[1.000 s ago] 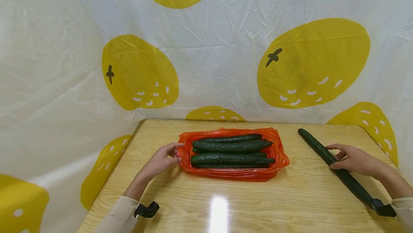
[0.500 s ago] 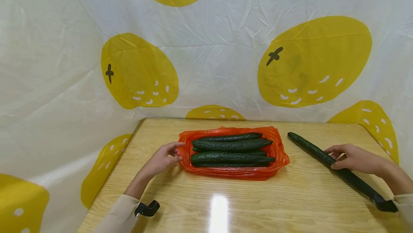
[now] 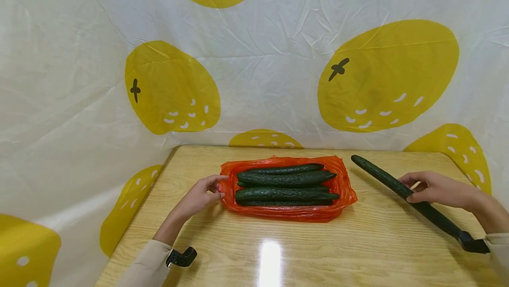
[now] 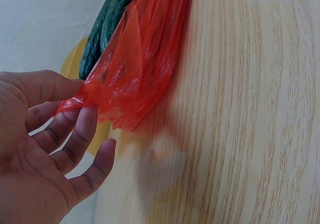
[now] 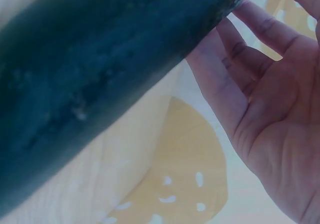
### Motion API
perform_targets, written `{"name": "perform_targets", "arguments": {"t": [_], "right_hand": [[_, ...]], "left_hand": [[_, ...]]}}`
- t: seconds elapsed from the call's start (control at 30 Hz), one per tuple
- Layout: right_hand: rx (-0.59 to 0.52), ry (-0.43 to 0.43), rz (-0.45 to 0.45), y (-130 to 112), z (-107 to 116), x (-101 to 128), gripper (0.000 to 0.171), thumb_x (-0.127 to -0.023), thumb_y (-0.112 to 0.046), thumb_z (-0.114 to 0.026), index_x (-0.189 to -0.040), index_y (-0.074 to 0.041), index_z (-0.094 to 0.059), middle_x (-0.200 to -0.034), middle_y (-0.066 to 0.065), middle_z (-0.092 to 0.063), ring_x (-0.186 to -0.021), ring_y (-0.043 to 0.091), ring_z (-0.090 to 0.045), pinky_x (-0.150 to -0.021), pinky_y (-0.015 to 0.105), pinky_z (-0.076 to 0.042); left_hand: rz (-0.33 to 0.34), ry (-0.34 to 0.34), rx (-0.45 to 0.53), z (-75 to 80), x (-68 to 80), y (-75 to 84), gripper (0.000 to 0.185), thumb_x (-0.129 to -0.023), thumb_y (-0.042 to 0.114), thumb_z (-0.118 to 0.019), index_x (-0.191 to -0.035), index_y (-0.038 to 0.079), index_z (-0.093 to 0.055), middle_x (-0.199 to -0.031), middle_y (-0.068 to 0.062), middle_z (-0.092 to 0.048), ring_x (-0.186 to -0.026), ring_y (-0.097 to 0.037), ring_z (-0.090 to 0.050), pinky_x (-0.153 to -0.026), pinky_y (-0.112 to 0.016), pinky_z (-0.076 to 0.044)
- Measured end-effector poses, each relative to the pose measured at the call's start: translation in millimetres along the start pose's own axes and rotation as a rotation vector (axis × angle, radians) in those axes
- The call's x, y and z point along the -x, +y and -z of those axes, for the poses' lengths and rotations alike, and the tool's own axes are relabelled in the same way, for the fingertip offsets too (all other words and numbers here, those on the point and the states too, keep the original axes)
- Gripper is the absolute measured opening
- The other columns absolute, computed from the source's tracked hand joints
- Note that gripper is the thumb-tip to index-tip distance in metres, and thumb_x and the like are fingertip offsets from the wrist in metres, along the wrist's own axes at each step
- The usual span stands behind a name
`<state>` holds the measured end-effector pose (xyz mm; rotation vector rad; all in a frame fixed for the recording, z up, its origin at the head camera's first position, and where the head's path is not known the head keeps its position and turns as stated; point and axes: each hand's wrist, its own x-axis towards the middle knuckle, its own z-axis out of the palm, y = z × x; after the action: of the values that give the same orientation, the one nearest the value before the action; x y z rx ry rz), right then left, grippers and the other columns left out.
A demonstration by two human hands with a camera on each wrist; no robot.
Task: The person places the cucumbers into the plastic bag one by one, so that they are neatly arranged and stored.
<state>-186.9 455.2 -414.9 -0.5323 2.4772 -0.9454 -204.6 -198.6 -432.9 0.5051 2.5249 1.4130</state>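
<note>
In the head view, a red plastic bag lies spread on the table with several dark green cucumbers side by side in it. My left hand pinches the bag's left edge; the left wrist view shows the thin red plastic between thumb and fingers. To the right of the bag, my right hand grips a long cucumber around its middle. That cucumber slants, its far end pointing up and left. Close up in the right wrist view, the same cucumber fills the upper left.
The pale wooden table carries a bright light reflection in front of the bag. A white curtain printed with yellow fruit hangs behind the table and along its left side. A black wrist device sits at the left sleeve.
The right hand has shifted the cucumber a little left, and its far end has risen from the table. The left hand has stayed at the bag's edge.
</note>
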Motion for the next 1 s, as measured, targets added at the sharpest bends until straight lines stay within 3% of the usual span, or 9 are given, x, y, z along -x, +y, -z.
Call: {"name": "perform_targets", "arguments": {"t": [0.23, 0.37, 0.57, 0.8, 1.0], "right_hand": [[0.108, 0.122, 0.132, -10, 7, -1, 0.046, -0.096, -0.008, -0.067, -0.135, 0.011, -0.053, -0.114, 0.004, -0.064, -0.094, 0.000, -0.060, -0.069, 0.026, -0.053], [0.130, 0.147, 0.135, -18, 10, -4, 0.046, -0.095, -0.010, -0.068, -0.136, 0.007, -0.055, -0.117, -0.001, -0.064, -0.097, 0.001, -0.060, -0.071, 0.025, -0.053], [0.155, 0.159, 0.124, -31, 12, -9, 0.047, -0.093, -0.014, -0.071, -0.136, 0.002, -0.058, -0.122, 0.000, -0.064, -0.100, 0.006, -0.062, -0.075, 0.024, -0.053], [0.150, 0.153, 0.122, -48, 12, -16, 0.046, -0.094, -0.018, -0.071, -0.136, -0.002, -0.060, -0.128, 0.012, -0.062, -0.102, 0.002, -0.061, -0.077, 0.024, -0.053], [0.148, 0.167, 0.123, -63, 12, -26, 0.046, -0.094, -0.022, -0.072, -0.136, -0.006, -0.061, -0.131, 0.013, -0.062, -0.102, 0.002, -0.061, -0.077, 0.026, -0.052]], "left_hand": [[0.001, 0.007, -0.011, 0.9, -0.9, -1.4, 0.050, -0.091, 0.004, -0.071, -0.139, 0.001, -0.058, -0.091, -0.008, -0.061, -0.088, -0.021, -0.055, -0.068, -0.026, -0.046], [-0.006, 0.008, -0.001, 0.6, -0.8, -0.9, 0.050, -0.091, 0.002, -0.071, -0.139, -0.001, -0.058, -0.092, -0.009, -0.061, -0.088, -0.022, -0.055, -0.069, -0.027, -0.046], [-0.007, 0.010, -0.003, -1.0, 1.0, 3.1, 0.050, -0.092, -0.001, -0.068, -0.140, -0.006, -0.055, -0.093, -0.012, -0.061, -0.088, -0.024, -0.053, -0.068, -0.026, -0.044], [-0.003, 0.005, 0.006, -2.1, 7.9, 22.2, 0.049, -0.091, -0.007, -0.066, -0.138, -0.011, -0.054, -0.092, -0.017, -0.059, -0.088, -0.029, -0.053, -0.069, -0.026, -0.044], [-0.006, 0.017, -0.006, -3.1, 2.9, 5.3, 0.050, -0.092, -0.001, -0.068, -0.140, -0.005, -0.055, -0.094, -0.012, -0.060, -0.089, -0.024, -0.053, -0.069, -0.025, -0.043]]}}
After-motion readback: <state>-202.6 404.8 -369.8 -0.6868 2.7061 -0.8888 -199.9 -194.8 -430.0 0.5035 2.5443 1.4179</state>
